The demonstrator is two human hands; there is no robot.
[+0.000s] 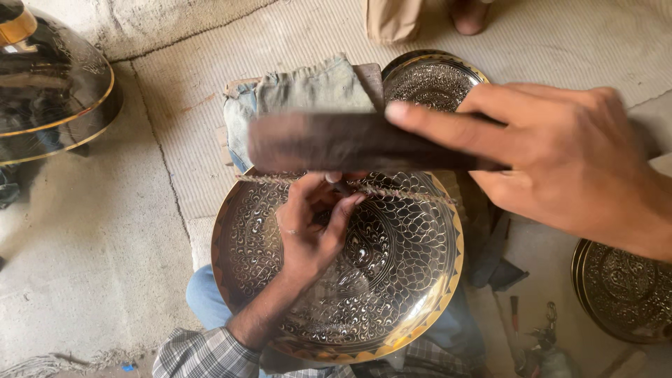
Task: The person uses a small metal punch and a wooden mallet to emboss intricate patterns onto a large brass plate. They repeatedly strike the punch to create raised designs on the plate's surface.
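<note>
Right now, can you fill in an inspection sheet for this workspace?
Surface: pale woven mat over rough floor.
Job's things: large engraved brass plate on the person's lap, a cord stretched across its top.
Clutter: folded denim cloth, second engraved plate behind, another at right, dark domed vessel at left, small tools.
Hands: left hand pinches a thin tool on the plate; right hand holds a dark blurred bar.
Cables: nothing seen.
Surroundings: another person's foot at top.

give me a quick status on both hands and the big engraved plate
Left hand pinching a small tool on the engraved plate. Right hand gripping a dark wooden bar, blurred, above it. Rope lies across plate's top edge.
</note>
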